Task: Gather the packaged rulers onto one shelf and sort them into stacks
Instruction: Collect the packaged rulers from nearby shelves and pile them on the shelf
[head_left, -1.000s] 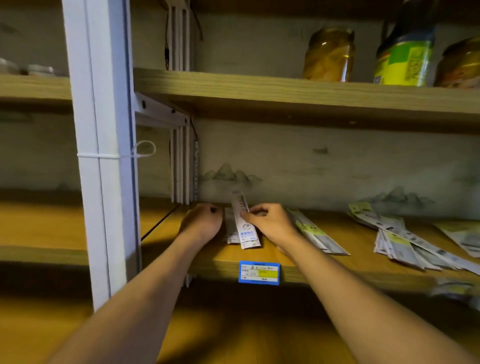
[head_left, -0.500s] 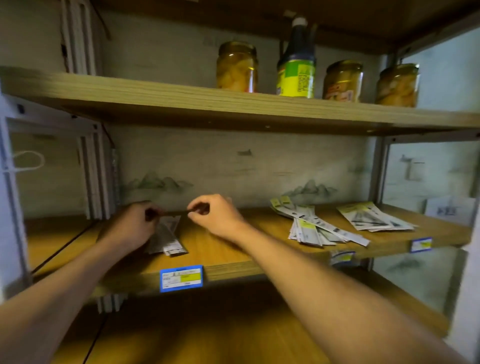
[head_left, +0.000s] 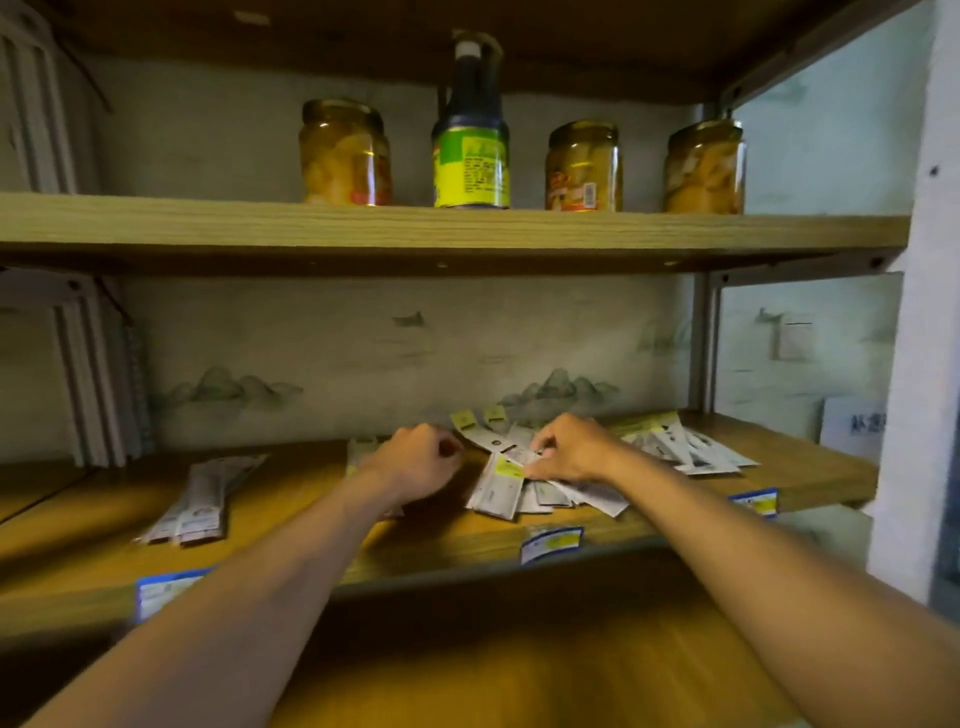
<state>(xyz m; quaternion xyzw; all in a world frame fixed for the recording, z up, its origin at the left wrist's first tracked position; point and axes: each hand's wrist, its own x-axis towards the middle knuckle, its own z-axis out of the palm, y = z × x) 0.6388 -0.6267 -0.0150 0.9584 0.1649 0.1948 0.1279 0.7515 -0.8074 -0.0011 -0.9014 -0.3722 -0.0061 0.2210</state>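
Nearest me, blue price tags (head_left: 551, 542) line the shelf (head_left: 322, 525) edge. At ten o'clock sits a neat ruler stack (head_left: 200, 499). My left hand (head_left: 415, 462) is curled, apparently empty; my right hand (head_left: 569, 449) pinches a packet in the loose ruler pile (head_left: 501, 488), having crossed over from the stack since a second ago. At twelve o'clock above stand jars (head_left: 345, 153) and a dark bottle (head_left: 471, 135).

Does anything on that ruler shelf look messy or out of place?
Yes. The middle pile of packaged rulers under the right hand is fanned out and crisscrossed, unlike the neater stack on the left. Another loose heap sprawls further right.
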